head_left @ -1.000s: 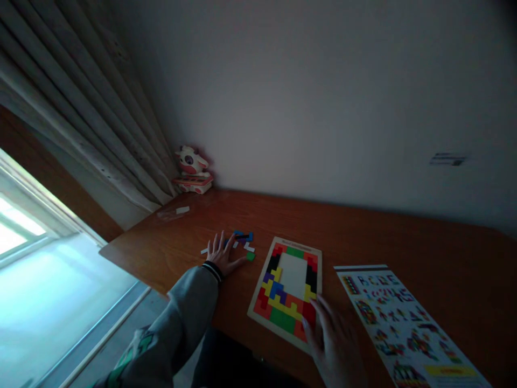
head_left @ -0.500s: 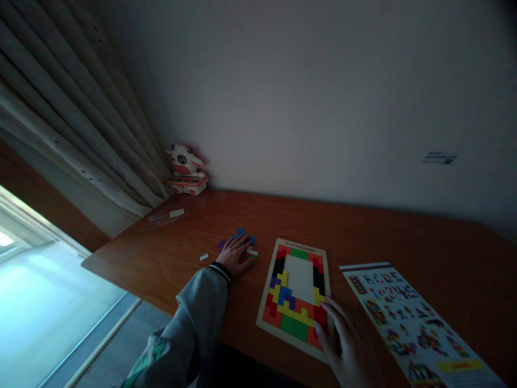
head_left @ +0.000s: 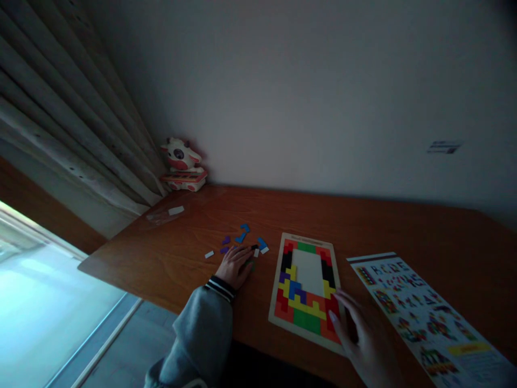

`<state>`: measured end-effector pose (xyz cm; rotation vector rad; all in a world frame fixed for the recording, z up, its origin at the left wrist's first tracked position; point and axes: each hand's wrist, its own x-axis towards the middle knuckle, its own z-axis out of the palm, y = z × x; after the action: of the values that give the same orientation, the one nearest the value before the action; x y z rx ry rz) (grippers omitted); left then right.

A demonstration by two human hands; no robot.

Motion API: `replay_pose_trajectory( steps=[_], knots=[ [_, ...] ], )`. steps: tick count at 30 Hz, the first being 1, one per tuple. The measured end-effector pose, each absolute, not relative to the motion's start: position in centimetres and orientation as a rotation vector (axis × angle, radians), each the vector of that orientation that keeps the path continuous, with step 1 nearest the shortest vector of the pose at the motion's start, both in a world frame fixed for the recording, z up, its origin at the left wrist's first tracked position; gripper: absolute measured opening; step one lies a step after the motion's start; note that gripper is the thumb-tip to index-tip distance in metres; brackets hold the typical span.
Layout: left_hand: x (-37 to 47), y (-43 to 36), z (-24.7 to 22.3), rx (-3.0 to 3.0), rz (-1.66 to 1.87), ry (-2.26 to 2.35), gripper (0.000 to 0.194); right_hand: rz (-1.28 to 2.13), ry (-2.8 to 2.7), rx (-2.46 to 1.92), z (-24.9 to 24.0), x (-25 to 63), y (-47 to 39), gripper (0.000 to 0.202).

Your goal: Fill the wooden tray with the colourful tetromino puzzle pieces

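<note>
My left hand (head_left: pixel 235 266) lies palm down on the loose puzzle pieces, fingers stretched out. Near its fingertips are a black piece (head_left: pixel 254 247), a blue piece (head_left: pixel 262 243) and white pieces (head_left: pixel 264 250). Beyond it lie more blue pieces (head_left: pixel 240 237), with purple pieces (head_left: pixel 226 240) to its left. Part of a green piece shows under the hand. The wooden block puzzle board (head_left: pixel 275 319) has coloured pieces around a bare pale middle. My right hand (head_left: pixel 361 337) is at the board's right edge, thumb and forefinger apart, holding nothing visible.
A printed pattern sheet (head_left: pixel 424 318) lies right of the board. A cow-shaped toy keyboard (head_left: pixel 183 164) stands at the back left corner by the curtain (head_left: pixel 81 118). Clear plastic with a white strip (head_left: pixel 176 210) lies in front of it. The wall (head_left: pixel 307 97) borders the desk's back.
My left hand has drawn back toward me over the pile, uncovering blue and purple pieces. My right hand stays by the board's edge. The view has shifted slightly.
</note>
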<state>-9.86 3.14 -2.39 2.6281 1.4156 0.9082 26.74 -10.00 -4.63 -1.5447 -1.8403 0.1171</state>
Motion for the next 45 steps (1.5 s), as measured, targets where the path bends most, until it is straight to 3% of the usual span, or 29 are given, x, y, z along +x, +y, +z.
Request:
replay_pose_trajectory(
  steps=[14,21,32,41,45],
  knots=[
    [-10.1,2.9,-2.4,2.563,0.977,1.278,0.036,0.143,-1.823,-1.576,-3.9,26.2,-10.6,0.039],
    [-10.7,3.0,-2.5,2.493,0.986,1.551,0.034,0.092,-1.808,-1.558,-3.5,26.0,-10.8,0.044],
    [-10.3,2.4,-1.7,2.574,0.789,1.491,0.032,0.141,-1.759,-1.605,-3.4,25.8,-10.6,0.046],
    [-10.6,2.6,-2.2,2.620,0.675,1.479,0.049,0.155,-1.764,-1.626,-2.9,25.8,-10.6,0.046],
    [-10.6,2.7,-2.4,2.578,0.698,1.520,0.040,0.168,-1.765,-1.650,-2.8,25.7,-10.7,0.046]
  ],
)
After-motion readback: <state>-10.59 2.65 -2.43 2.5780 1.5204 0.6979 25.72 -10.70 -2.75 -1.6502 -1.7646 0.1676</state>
